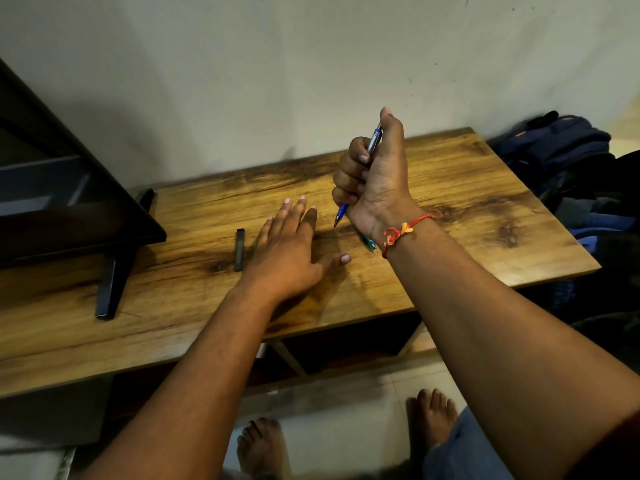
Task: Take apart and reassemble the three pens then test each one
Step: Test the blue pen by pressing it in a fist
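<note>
One blue pen (342, 212) stands nearly upright in the right hand (375, 181), fingers curled round its barrel, thumb over its top, tip down just above the table (485, 202). Beneath that wrist a teal pen (370, 242) peeks out. Left of the grip the left hand (291, 251) lies flat, fingers straight, with a black bar (239, 249) beyond it.

1. The table (450, 188) stands against the wall, and a screen (69, 202) sits on its left part
2. The stand foot (114, 282) under the screen reaches toward the near edge
3. A small bar (239, 249) lies right of the foot, just left of the left hand (291, 251), which rests flat on the tabletop
4. The right hand (374, 174), right of the left and above the table, grips a pen (374, 140) tip down
5. A second pen (370, 243) lies under the right wrist, mostly hidden
6. A backpack (561, 140) sits beyond the table's right edge
</note>
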